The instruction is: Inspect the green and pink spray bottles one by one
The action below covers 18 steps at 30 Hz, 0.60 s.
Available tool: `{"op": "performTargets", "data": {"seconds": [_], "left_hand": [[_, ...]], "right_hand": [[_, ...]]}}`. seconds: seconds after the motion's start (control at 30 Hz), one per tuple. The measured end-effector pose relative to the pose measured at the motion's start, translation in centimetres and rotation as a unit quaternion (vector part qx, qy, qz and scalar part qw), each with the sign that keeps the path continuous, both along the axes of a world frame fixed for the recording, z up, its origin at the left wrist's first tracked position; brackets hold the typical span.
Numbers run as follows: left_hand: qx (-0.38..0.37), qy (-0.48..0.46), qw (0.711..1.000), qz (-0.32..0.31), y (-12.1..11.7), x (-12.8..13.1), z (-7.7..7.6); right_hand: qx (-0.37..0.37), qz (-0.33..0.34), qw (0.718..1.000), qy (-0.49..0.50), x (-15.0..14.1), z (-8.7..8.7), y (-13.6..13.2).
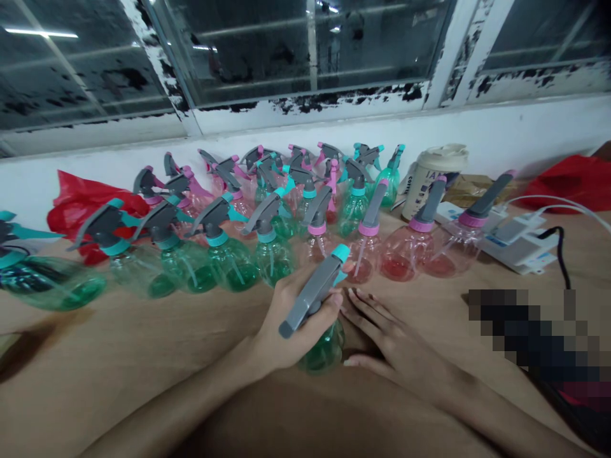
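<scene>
A green spray bottle (323, 351) with a grey and teal trigger head stands on the wooden table in front of me. My left hand (279, 327) is closed around its neck, just under the head, with the nozzle pointing away to the upper right. Just right of the bottle, my right hand (398, 346) lies with its fingers stretched out over the tabletop, holding nothing. Whether its fingertips touch the bottle, I cannot tell. Beyond my hands runs a row of spray bottles, such as a green one (233, 264) and a pink one (398, 257).
More spray bottles crowd behind, against the white wall. A lidded paper cup (427, 184) and a white power strip (518, 245) with cables stand at right. Red plastic bags (573, 184) lie at both sides. A blurred-out dark object (539, 343) is at lower right.
</scene>
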<state>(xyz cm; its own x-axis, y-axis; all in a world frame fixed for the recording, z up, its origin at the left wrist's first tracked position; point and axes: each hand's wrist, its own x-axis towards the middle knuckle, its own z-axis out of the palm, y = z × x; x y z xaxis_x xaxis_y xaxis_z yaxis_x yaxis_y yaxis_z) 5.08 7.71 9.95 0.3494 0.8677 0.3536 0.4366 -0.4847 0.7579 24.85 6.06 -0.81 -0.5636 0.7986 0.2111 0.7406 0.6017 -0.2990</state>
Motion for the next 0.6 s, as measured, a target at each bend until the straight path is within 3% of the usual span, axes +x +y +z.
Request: {"op": "performTargets", "data": {"seconds": [0.17,0.43,0.6], "left_hand": [[-0.052,-0.011,0.998,-0.035,0.2,-0.3,0.2],[0.013,0.028,0.997,-0.077,0.7,-0.6,1.3],[0.012,0.033,0.997,-0.07,0.7,-0.7,0.7]], "right_hand": [[0.014,0.006,1.0,0.012,0.1,-0.3,0.0],[-0.002,-0.004,1.0,-0.008,0.0,0.0,0.0],[-0.009,-0.003,1.0,-0.006,0.1,0.0,0.1]]}}
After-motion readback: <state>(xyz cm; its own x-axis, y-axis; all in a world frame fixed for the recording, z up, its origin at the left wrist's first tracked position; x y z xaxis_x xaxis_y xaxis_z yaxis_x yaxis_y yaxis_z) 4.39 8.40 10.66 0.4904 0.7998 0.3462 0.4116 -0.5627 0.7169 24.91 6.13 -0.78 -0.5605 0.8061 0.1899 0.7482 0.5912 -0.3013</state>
